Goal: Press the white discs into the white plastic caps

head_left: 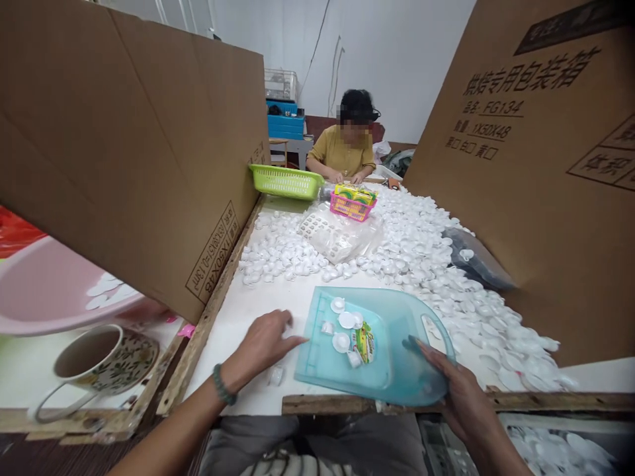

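A translucent teal plastic tray (404, 330), shaped like a scoop with a handle hole, lies at the table's front edge. My right hand (461, 396) grips it by the handle end, thumb on top and the other fingers underneath. Several small white plastic caps (341, 342) and a green-yellow label (365, 344) show in its recess. Just left of the tray is my left hand (260, 344), with thumb and fingers apart and nothing visible in them. A small clear or whitish piece (276, 375) lies on the table below that hand.
White plastic pieces (421, 251) cover much of the table. Behind are a clear bag (342, 235), a pink basket (350, 207) and a green basket (288, 182). Cardboard walls (198, 152) flank both sides. A mug (106, 360) stands left; a person (342, 149) sits opposite.
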`<action>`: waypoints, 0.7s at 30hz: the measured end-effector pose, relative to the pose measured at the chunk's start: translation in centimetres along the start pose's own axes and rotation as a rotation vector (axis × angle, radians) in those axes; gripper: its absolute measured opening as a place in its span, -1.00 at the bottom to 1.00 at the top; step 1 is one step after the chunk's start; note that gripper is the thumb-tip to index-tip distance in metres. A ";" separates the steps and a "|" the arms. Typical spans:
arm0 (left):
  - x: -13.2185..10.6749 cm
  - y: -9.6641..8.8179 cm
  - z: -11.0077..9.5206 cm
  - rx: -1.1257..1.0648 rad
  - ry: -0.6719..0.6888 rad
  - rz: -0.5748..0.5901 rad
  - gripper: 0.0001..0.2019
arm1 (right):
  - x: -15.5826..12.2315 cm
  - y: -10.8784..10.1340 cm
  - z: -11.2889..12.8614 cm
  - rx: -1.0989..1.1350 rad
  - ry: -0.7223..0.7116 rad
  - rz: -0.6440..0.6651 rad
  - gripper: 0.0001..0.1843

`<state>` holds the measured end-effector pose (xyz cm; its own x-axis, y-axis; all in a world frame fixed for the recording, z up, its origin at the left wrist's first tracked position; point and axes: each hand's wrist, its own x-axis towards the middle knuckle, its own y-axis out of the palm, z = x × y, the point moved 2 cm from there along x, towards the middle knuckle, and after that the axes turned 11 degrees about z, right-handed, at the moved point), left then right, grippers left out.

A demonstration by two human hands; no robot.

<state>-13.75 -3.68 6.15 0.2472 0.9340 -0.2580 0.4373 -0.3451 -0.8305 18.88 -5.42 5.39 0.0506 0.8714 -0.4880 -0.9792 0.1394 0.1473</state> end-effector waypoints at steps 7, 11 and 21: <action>-4.0 2.0 3.5 -0.100 -0.184 0.271 -0.86 | 0.1 0.7 0.2 0.021 -0.068 -0.018 -0.55; -4.5 2.4 3.5 -0.116 -0.210 0.261 -0.77 | -0.2 0.7 0.2 0.016 -0.071 0.004 -0.52; -6.5 4.7 2.6 -0.426 -0.204 0.387 -0.68 | -0.6 -0.6 -1.2 0.084 -0.048 -0.064 -0.46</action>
<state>-15.58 -11.14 2.61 0.3048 0.7179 -0.6259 0.6671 -0.6300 -0.3977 19.22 -6.58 4.51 0.1241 0.8806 -0.4572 -0.9537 0.2331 0.1900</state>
